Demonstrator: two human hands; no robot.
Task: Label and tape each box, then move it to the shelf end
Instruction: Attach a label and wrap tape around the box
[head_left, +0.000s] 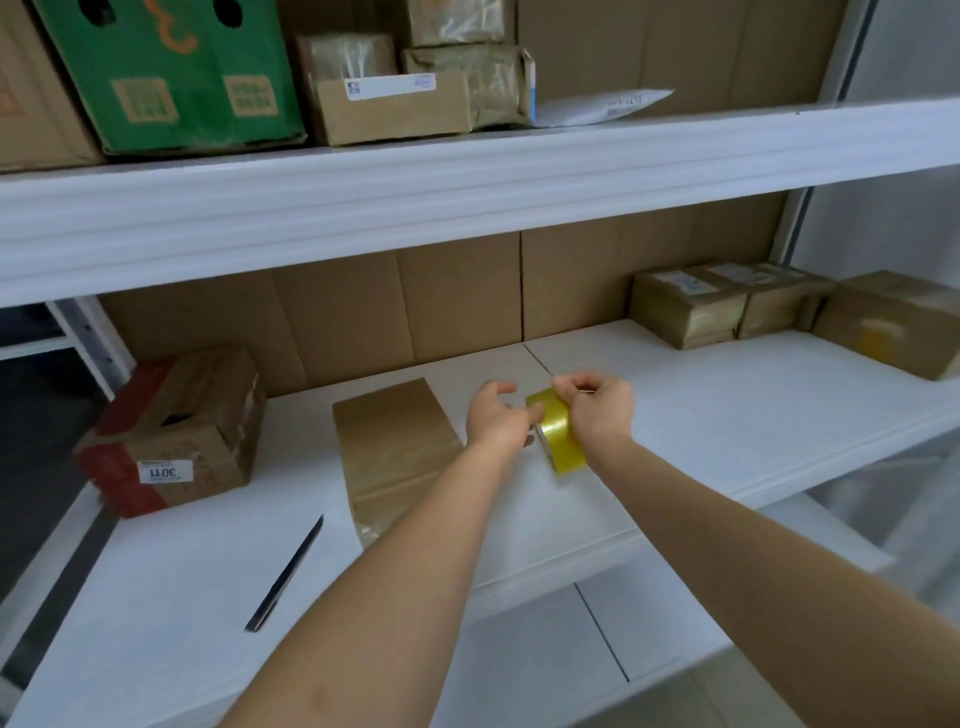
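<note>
A plain brown box (397, 457) lies flat on the white middle shelf (727, 410), just left of my hands. A yellowish roll of packing tape (558, 436) stands on edge on the shelf to the right of the box. My right hand (597, 410) grips the roll from the right, fingers pinched at its top rim. My left hand (496, 415) touches the roll's left side with thumb and fingers partly spread. Several taped boxes (691, 312) sit at the shelf's far right end.
A black pen (285, 574) lies on the shelf at front left. A red and brown carton (176, 436) with a white label stands at the left. The upper shelf holds a green carton (171, 73), small boxes (395, 111) and a white mailer (602, 106).
</note>
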